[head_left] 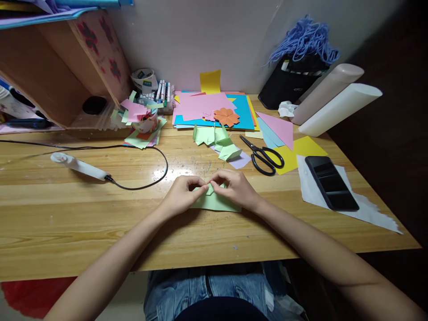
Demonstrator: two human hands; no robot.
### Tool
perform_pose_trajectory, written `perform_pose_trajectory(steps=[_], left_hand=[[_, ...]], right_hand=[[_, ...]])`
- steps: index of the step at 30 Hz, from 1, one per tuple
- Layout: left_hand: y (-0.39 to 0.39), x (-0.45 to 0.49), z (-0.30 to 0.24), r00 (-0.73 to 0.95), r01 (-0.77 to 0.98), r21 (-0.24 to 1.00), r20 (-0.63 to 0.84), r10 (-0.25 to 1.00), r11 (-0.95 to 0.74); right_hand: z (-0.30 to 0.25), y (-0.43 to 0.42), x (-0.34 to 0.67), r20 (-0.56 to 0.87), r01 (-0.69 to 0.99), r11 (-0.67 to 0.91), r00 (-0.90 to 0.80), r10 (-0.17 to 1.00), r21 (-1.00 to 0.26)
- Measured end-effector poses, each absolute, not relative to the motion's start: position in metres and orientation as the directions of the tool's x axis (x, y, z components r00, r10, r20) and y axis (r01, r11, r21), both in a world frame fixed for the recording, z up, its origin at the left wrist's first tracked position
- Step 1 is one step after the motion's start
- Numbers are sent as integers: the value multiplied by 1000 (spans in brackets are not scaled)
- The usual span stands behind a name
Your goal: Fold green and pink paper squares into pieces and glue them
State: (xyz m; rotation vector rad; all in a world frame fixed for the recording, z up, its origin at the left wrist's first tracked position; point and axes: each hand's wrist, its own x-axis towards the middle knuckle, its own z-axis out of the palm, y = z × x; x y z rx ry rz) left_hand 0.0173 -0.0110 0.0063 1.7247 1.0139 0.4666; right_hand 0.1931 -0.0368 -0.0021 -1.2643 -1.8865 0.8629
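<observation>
A folded light green paper [214,201] lies on the wooden desk [100,214] in front of me. My left hand [182,194] presses on its left part, fingers curled and pinching a fold near the top. My right hand [234,187] pinches the same fold from the right, fingertips meeting the left hand's over the paper. Much of the sheet is hidden under both hands.
Behind lie folded green pieces [217,140], black scissors [264,156], an orange paper flower [226,117] on stacked coloured sheets [214,109], and a phone [331,183] on white paper. A white corded tool [78,165] lies left; a cup of scraps [142,118] and markers [162,91] stand behind.
</observation>
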Motion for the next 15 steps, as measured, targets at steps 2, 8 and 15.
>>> perform_pose_trajectory(steps=[2, 8, 15], left_hand=[[-10, 17, 8, 547, 395, 913, -149, 823, -98], [-2, 11, 4, 341, 390, 915, -37, 939, -106], [-2, 11, 7, 350, 354, 934, -94, 932, -39]], right_hand=[[-2, -36, 194, 155, 457, 252, -239, 958, -853], [1, -25, 207, -32, 329, 3, -100, 995, -944], [-1, -20, 208, -143, 199, -114, -135, 980, -973]])
